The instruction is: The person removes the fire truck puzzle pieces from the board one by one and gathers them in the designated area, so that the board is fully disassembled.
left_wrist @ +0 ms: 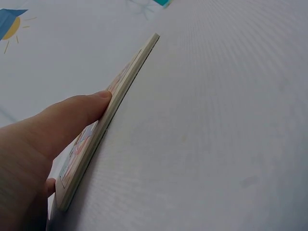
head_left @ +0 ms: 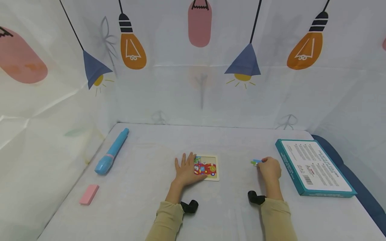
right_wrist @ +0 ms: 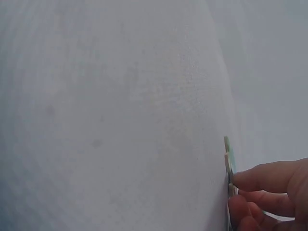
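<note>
A small wooden jigsaw puzzle board (head_left: 211, 169) with a red cartoon vehicle lies in the middle of the table. My left hand (head_left: 186, 171) rests over its left side, fingers spread; the thumb (left_wrist: 86, 109) presses on its face in the left wrist view. Part of the picture is hidden under that hand. Farther right, my right hand (head_left: 270, 170) pinches small blue and green puzzle pieces (head_left: 256, 162) at the table surface. Those thin pieces (right_wrist: 229, 156) show edge-on in the right wrist view, partly covered by fingertips; whether they are joined I cannot tell.
A teal-edged flat box (head_left: 319, 167) lies right of my right hand. On the left are a blue pen-like device (head_left: 112, 152) and a pink block (head_left: 89, 194). White printed sheets hang behind the white table (head_left: 135, 214). Something dark blue (head_left: 357, 180) stands beyond its right edge.
</note>
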{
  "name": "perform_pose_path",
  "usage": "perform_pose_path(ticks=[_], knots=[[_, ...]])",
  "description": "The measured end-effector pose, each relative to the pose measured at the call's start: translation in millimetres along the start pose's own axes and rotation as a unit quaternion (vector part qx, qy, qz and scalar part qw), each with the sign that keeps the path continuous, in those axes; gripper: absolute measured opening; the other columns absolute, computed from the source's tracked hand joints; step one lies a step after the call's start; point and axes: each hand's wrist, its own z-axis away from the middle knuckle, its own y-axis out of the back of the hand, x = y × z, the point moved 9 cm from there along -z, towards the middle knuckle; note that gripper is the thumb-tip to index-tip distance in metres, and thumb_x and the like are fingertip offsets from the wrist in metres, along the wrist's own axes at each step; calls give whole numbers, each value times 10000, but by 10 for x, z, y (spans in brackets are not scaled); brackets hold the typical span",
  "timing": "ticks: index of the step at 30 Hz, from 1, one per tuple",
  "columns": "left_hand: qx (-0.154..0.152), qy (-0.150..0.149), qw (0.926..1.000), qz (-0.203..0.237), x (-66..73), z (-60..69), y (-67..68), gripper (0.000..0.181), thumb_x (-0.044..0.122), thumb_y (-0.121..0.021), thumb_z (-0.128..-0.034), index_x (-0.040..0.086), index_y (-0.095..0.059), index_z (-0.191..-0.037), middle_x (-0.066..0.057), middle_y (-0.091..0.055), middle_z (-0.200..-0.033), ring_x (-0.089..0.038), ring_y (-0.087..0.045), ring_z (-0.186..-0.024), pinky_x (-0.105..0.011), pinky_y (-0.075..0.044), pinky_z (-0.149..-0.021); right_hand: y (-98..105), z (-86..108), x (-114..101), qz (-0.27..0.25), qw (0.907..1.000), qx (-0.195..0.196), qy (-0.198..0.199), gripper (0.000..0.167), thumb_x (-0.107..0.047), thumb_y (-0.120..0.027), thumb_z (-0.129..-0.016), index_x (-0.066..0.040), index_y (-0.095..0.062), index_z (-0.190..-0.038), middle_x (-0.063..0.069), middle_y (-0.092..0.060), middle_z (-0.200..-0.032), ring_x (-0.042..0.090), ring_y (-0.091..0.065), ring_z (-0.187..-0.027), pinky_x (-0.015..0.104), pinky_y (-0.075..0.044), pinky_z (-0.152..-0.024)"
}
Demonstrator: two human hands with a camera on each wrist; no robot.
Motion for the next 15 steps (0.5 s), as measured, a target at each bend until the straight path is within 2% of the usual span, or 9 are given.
perform_pose_path(ticks=[4, 8, 12, 15], knots=[[-16, 57, 10000, -37, -4, -3, -1, 1069, 600, -675, -698, 45, -185, -1469, -122, -211, -1519, -341, -84, -1404, -586, 45, -1067, 18, 19, -57, -203, 9991, 255, 254, 280, -92, -554, -850, 57, -554, -1087, 259, -560, -1002, 388, -511, -892, 463, -418, -731], [-52, 81, 9999, -76, -10, -9, -13, 1078, 601, -674, -695, 36, -178, -1468, -141, -187, -1521, -340, -83, -1404, -592, 39, -1066, -2, 65, -180, -815, 9941, 417, 586, 261, -120, -551, -876, 24, -569, -1092, 198, -561, -938, 314, -518, -824, 340, -411, -635], [-60, 98, 9998, -143, -16, -15, -24, 1079, 616, -661, -699, 38, -175, -1469, -147, -168, -1525, -334, -81, -1406, -593, 33, -1066, -110, 100, -303, -1462, 9864, 162, 734, 267, -139, -561, -883, 7, -571, -1107, 173, -563, -972, 258, -550, -799, 204, -404, -557], [-69, 104, 9998, -178, -21, -16, -29, 1084, 625, -657, -697, 28, -180, -1466, -151, -166, -1524, -334, -81, -1406, -594, 31, -1066, -203, 121, -394, -1776, 9801, -72, 880, 274, -134, -563, -876, 13, -573, -1106, 184, -569, -1000, 222, -570, -759, 168, -410, -535]])
